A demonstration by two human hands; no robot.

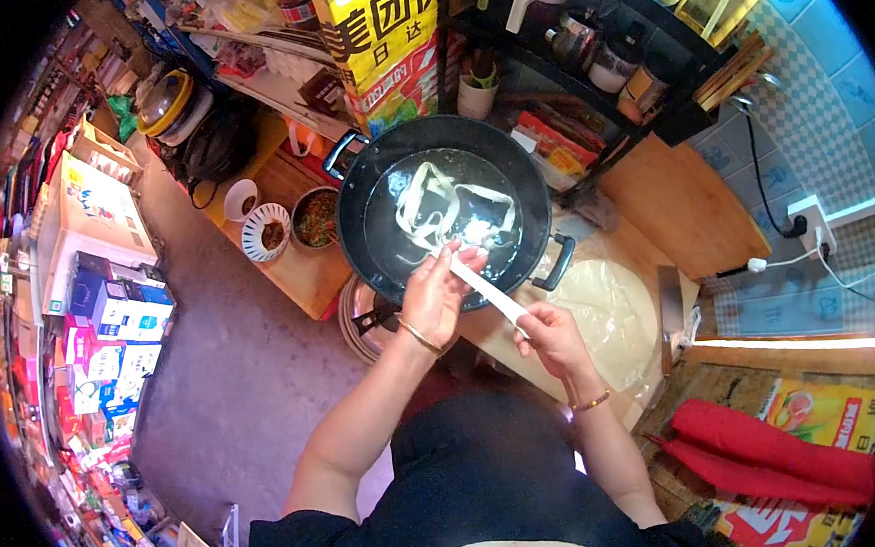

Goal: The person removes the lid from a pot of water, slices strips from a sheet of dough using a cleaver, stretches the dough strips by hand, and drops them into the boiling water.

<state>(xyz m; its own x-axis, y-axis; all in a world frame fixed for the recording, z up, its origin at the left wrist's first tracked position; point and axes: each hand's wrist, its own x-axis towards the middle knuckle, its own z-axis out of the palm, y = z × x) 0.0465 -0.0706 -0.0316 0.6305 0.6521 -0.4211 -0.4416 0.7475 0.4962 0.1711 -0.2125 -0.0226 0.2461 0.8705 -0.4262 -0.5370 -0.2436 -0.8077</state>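
A wide black two-handled pot [352, 193] of bubbly water is in front of me, with pale flat noodles [431, 199] in it. Between my hands, a white strip of dough [494, 295] stretches at a slant over the pot's near rim. My left hand [437, 292] holds its upper end above the water, fingers toward the noodles. At the lower end, my right hand [554, 337] pinches the strip between thumb and fingers, just outside the rim. Beside my right hand, a large round sheet of dough [605, 308] lies on the wooden board, seemingly with clear plastic about it.
Left of the pot stand a striped bowl [267, 232], a small white bowl [241, 198] and a bowl of chopped food [316, 219]. A long blade [670, 304] lies right of the dough. Black shelves [595, 63] with jars rise behind. Stacked boxes [116, 333] stand far left.
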